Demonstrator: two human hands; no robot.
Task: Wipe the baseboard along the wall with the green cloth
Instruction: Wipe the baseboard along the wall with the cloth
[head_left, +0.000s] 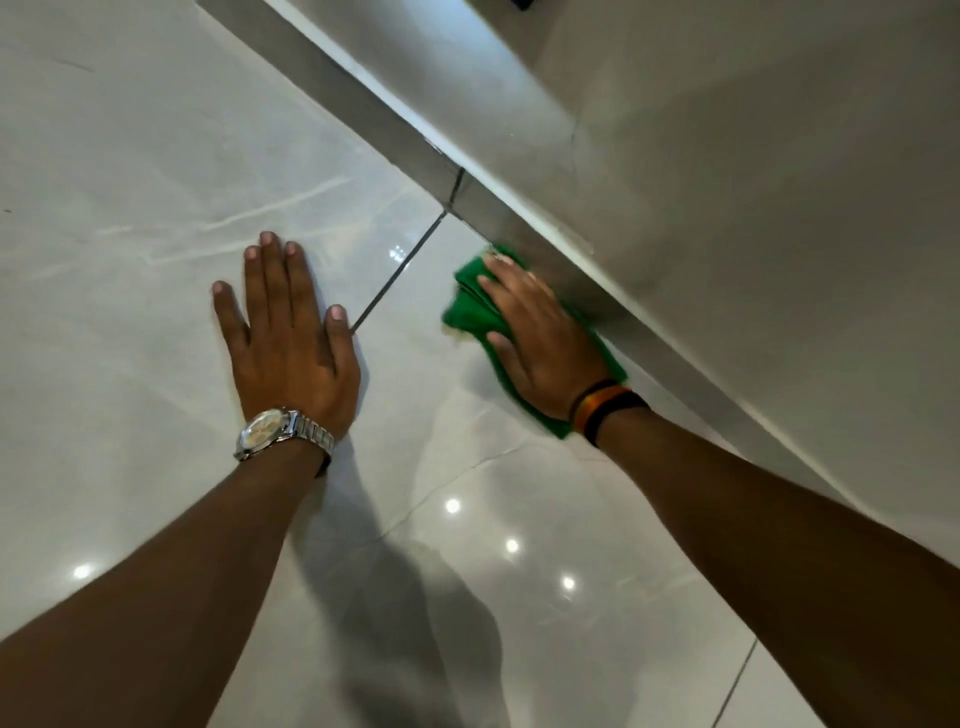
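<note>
- Against the grey baseboard strip (511, 228), the right hand (545, 338) presses the crumpled green cloth (467, 306); its grip is flat, fingers straight.
- The baseboard's long axis runs on beyond the cloth, ahead of the fingertips; the left hand (291, 332), flat on the glossy white tiled floor (130, 156), is farther away.

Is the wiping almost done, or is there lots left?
Done: cannot tell; no stretch of baseboard looks cleaner. In hand: the right hand presses the green cloth against it, the left hand rests flat on the floor. Left: maybe the long stretch ahead.
</note>
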